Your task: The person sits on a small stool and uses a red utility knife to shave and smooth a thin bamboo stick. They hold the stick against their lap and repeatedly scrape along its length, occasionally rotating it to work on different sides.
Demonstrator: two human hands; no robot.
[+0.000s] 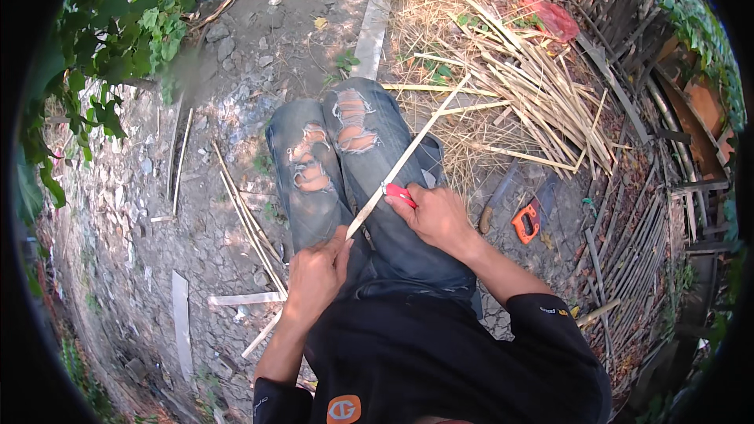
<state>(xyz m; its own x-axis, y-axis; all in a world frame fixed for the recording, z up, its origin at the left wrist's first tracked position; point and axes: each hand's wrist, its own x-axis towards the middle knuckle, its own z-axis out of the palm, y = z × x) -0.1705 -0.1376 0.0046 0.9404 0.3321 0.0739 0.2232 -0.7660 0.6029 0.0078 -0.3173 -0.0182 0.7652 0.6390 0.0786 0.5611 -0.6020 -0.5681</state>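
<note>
A long, pale bamboo strip (428, 131) runs slantwise over my jeans-clad thighs, from the pile at the upper right down toward my left side. My left hand (320, 271) is closed around its lower part, and the strip's tail shows again beside my left forearm. In my right hand (440, 218) is a small red-handled tool (400, 194), pressed against the strip above my left hand. Its working end is too small to make out. The fingers of my right hand wrap the handle, with the thumb along it.
A pile of split strips (542, 86) lies on straw at the upper right. An orange-handled handsaw (527, 222) and a wooden-handled knife (495, 206) rest right of my leg. A board (375, 23) extends ahead. More sticks (247, 220) lie left; a pole fence (620, 39) borders the right.
</note>
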